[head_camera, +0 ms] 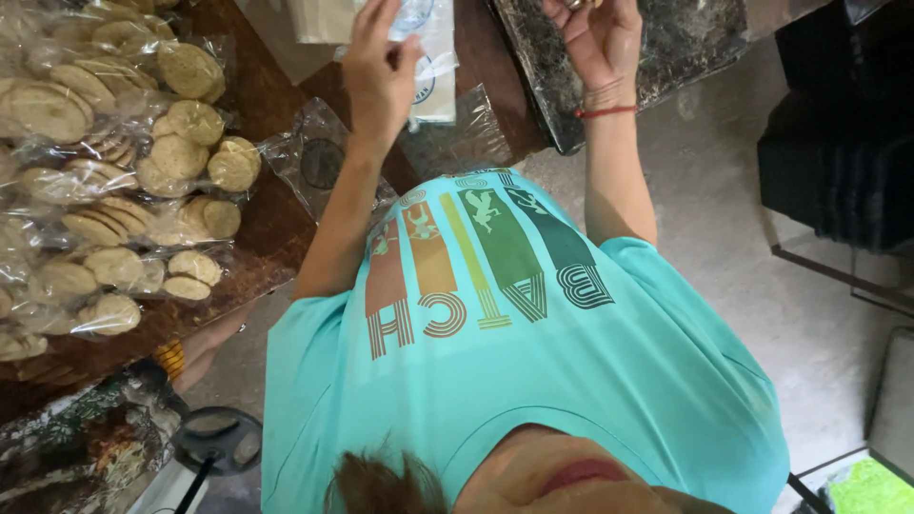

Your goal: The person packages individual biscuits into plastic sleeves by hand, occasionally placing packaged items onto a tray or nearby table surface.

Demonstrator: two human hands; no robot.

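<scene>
At the top of the view, the person's left hand [381, 76] is raised against a white and clear packet [433, 67] with blue print. The packet lies on the brown wooden bench [276, 105], just past the fingertips. The thumb and fingers are drawn narrow together at the packet's left edge. They touch it, but whether they truly pinch it cannot be told, because the hand covers the contact.

The right hand [600, 43] is up beside it, palm toward the camera, with a red thread bracelet [606, 112] round the wrist. It hovers over a dark speckled stone slab [685, 38], well to the right of the packet. Its fingers curl inward and run off the top edge, so what they hold, if anything, cannot be seen.

Between the two forearms lies a crinkled empty clear bag [462, 138]. A second clear bag [319, 157] with a dark round mark sits just left of the left forearm.

Farther left, the bench carries a heap of clear bags of round pale biscuits [176, 157], stacked several deep and apart from both hands.

At the lower left, another person's hand [205, 347] with orange bangles shows under the bench edge. The person's turquoise printed shirt [533, 381] fills the lower middle, above a grey floor [743, 247].
</scene>
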